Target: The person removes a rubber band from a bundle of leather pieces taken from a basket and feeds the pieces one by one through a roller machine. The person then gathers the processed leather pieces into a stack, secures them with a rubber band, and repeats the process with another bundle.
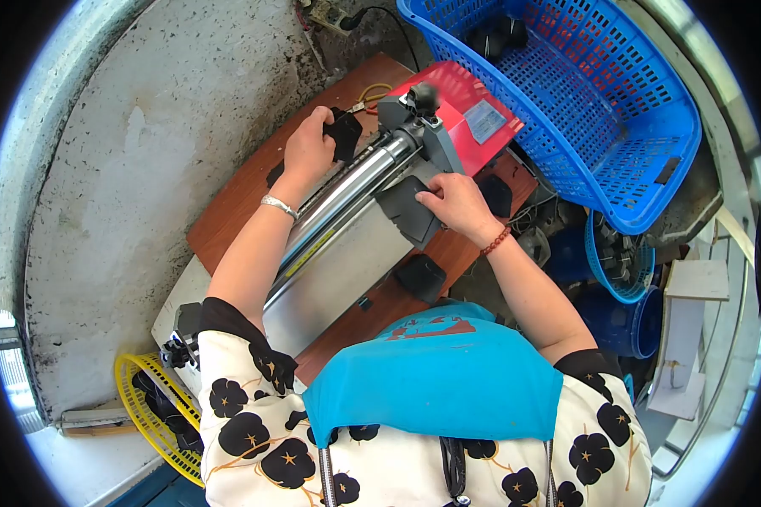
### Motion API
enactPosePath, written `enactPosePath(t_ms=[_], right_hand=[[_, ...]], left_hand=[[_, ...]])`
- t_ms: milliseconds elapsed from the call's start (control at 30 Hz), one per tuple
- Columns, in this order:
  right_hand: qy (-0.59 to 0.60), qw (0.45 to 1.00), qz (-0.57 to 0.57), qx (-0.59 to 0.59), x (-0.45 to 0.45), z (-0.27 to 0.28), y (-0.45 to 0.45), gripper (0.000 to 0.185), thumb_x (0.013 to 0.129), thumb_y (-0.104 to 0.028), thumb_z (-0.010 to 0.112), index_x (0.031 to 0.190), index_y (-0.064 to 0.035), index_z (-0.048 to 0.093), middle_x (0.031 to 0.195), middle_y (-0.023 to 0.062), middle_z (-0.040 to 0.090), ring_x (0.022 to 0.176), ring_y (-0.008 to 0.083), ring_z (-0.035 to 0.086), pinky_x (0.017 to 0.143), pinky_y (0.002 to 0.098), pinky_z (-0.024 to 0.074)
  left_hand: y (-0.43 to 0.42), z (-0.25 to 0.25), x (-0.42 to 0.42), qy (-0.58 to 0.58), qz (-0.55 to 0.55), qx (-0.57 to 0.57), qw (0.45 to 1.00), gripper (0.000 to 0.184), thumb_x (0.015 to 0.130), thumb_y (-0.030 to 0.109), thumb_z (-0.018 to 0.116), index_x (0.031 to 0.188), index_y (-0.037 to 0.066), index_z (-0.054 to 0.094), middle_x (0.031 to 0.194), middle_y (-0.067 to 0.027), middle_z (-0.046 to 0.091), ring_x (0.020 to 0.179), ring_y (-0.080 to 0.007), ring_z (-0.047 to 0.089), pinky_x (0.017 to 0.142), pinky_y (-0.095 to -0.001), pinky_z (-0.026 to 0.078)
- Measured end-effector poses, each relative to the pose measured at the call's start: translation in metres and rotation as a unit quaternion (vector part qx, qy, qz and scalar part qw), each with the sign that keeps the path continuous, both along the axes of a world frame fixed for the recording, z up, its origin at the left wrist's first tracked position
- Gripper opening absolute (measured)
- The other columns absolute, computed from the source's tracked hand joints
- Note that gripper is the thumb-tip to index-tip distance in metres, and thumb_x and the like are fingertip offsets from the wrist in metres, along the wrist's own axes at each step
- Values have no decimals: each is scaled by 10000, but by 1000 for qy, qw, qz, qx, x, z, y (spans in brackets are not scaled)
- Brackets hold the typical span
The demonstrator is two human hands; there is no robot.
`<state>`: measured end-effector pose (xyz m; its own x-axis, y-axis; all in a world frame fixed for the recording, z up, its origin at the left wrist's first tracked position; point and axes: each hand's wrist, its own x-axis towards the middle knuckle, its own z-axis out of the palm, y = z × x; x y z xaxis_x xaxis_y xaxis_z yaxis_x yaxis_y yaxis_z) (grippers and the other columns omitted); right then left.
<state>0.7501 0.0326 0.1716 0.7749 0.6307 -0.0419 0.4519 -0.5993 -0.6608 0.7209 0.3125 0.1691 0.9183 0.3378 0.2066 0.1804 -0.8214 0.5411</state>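
- Blue apron (pixel 431 380) over a black-flowered top (pixel 287 463) lies nearest the camera, at 6 o'clock from mid-view.
- At 2 o'clock the right hand (pixel 461 205) pinches the edge of a dark grey piece (pixel 407 213) between thumb and fingers; that piece lies at 1 o'clock, over the machine's metal plate (pixel 347 275).
- At 11 o'clock the left hand (pixel 309 152) has its fingers curled against a black piece (pixel 344 135), across the roller (pixel 342 201); whether the thumb closes on it cannot be told.
- Another dark piece (pixel 420 277) sits at 4 o'clock on the brown table (pixel 237 220).
- Red panel (pixel 448 84) stands at 1 o'clock, just beside a blue basket (pixel 634 218).
- Yellow basket (pixel 128 397) at 8 o'clock holds dark items.
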Motion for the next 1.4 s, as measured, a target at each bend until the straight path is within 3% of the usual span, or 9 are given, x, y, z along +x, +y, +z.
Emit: enactPosePath(t_ms=[100,133,267,433,633,800,900,1167,1400], right_hand=[[3,999,-10,-34,9,6,11,326,827,-299,670,785,23,704,760,226,657,781,382,649,725,453,512],[0,999,-11,-39,11,8,16,327,828,-300,671,782,22,703,761,226,657,780,383,649,725,453,512],[-42,998,-34,-12,11,1,30,337,832,-313,672,792,20,700,766,223,660,781,384,647,724,452,511],[14,999,-30,20,3,1,8,330,840,-319,671,834,9,708,777,204,671,785,373,652,726,446,513],[-42,994,-27,101,0,-12,13,246,817,-206,717,925,-3,630,779,156,664,737,332,651,663,403,510],[-221,967,38,117,10,-12,30,234,809,-157,729,882,-24,551,737,119,628,683,323,630,603,401,493],[-274,953,50,119,12,-17,31,226,810,-169,726,881,-40,555,747,118,611,711,343,618,610,415,488],[-194,972,41,130,-10,-12,11,116,820,-76,649,916,-53,588,1063,125,557,865,342,621,718,428,518],[-316,934,129,107,-26,-9,4,145,746,-37,631,884,-77,614,917,72,623,844,257,625,744,364,521]], left_hand=[[-11,18,-13,-96,-148,211,962,543,772,1,589,1295,137,545,937,-173,616,954,-330,614,781,-441,508],[-12,16,-12,-17,-169,168,971,468,773,33,621,1223,160,637,1161,-151,582,1001,-363,598,842,-394,514],[-4,1,11,223,-206,-45,952,193,801,159,654,905,15,729,1119,-201,616,973,-303,619,827,-381,509],[5,6,7,202,-85,-113,969,263,774,149,658,999,13,673,892,-204,658,834,-340,632,762,-402,483],[-4,16,-11,-73,-127,190,971,342,829,57,565,1148,163,625,1069,-146,604,909,-340,613,763,-422,512],[-9,2,3,140,-245,0,959,243,867,137,496,904,75,728,1161,-166,607,1052,-362,564,968,-433,435],[-6,20,19,255,-304,-20,918,314,896,196,482,1049,50,714,1038,-182,636,1173,-360,501,1006,-398,404],[-10,1,10,210,-259,-16,943,387,938,307,446,918,23,707,1172,-274,577,1098,-405,530,1004,-426,393],[-12,12,7,230,-214,-30,949,436,985,351,453,1011,-30,663,1202,-241,563,1095,-394,546,972,-417,410]])
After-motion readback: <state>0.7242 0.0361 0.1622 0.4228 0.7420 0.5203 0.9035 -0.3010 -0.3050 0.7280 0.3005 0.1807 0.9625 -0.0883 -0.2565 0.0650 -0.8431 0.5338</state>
